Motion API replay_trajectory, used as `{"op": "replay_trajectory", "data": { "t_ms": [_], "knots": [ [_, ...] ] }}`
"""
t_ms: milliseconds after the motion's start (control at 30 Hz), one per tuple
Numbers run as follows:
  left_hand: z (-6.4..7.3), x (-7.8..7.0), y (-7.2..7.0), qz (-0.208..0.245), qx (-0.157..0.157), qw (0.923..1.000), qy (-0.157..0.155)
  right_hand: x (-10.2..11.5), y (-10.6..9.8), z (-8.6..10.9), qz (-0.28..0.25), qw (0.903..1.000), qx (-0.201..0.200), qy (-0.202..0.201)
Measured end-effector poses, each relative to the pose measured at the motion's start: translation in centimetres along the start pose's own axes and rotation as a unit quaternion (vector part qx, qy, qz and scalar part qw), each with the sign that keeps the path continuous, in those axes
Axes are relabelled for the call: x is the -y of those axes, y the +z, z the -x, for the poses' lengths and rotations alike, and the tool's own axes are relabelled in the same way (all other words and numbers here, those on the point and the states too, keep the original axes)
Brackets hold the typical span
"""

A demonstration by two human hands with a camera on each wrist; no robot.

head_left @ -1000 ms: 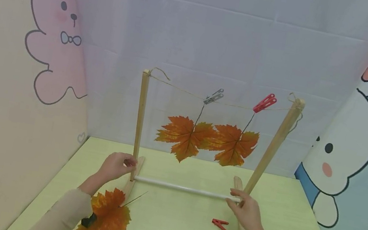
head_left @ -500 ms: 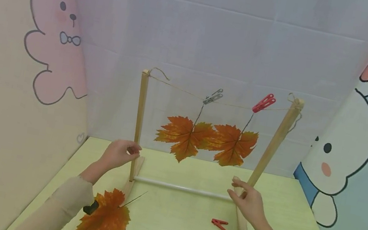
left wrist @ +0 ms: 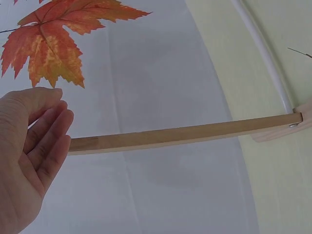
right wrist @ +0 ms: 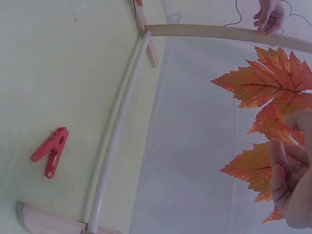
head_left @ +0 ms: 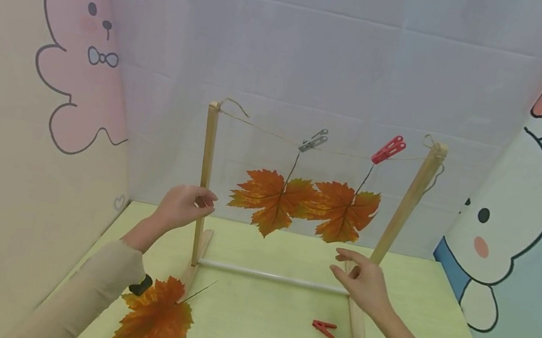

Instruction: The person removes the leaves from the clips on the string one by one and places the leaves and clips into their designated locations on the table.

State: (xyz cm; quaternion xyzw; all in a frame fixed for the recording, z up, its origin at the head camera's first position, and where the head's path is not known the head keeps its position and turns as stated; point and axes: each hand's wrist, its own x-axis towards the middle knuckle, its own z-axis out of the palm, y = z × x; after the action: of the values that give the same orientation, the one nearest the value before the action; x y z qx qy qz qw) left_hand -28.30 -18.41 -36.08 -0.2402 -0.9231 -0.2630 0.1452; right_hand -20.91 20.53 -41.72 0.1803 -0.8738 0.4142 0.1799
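Note:
My left hand (head_left: 183, 206), fingers loosely bent and holding nothing, overlaps the left wooden post (head_left: 208, 149) in the head view. Opposite it, my right hand (head_left: 360, 278) is raised in front of the right post (head_left: 408, 208), its thumb and fingers apart with nothing between them. Two orange maple leaves, a left one (head_left: 271, 196) and a right one (head_left: 345, 212), hang by their stems from a string (head_left: 261, 129) between the posts. A grey clothespin (head_left: 313, 141) holds the left leaf and a red clothespin (head_left: 388, 150) the right.
On the table (head_left: 231, 331) a third maple leaf (head_left: 157, 318) lies front left, partly under my left sleeve. A loose red clothespin (head_left: 324, 329) lies front right. A white rod (head_left: 273, 277) joins the stand's wooden feet (head_left: 356, 323) low down.
Both hands have risen from the ends of the white rod, the left one higher along its post, the right one slightly inward. Leaves, clothespins and stand have stayed in place.

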Motion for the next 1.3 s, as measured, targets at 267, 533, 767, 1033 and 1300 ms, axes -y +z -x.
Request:
{"op": "replay_trajectory", "data": {
  "t_ms": [267, 533, 767, 1033, 1300],
  "knots": [
    [-1.3, -1.9, -1.3, -0.006, 0.015, 0.9999, 0.002, 0.8, -0.5, -0.3, -0.007, 0.9999, 0.010, 0.012],
    [-2.8, -3.1, -2.4, -0.012, -0.014, 0.9994, 0.029, 1.0, -0.9, -0.8, 0.012, 0.9999, 0.005, -0.007],
    [-4.1, -4.9, -2.6, -0.005, -0.036, 0.9980, 0.051, 1.4, -1.2, -1.3, 0.011, 0.9998, 0.011, -0.011],
    [-5.4, -6.7, -2.5, 0.016, -0.060, 0.9960, 0.064, 1.7, -1.4, -1.9, 0.019, 0.9994, 0.010, -0.025],
    [-6.5, -8.0, -1.9, 0.033, -0.090, 0.9923, 0.078, 2.0, -1.9, -2.4, 0.026, 0.9989, 0.006, -0.038]
  ]
}}
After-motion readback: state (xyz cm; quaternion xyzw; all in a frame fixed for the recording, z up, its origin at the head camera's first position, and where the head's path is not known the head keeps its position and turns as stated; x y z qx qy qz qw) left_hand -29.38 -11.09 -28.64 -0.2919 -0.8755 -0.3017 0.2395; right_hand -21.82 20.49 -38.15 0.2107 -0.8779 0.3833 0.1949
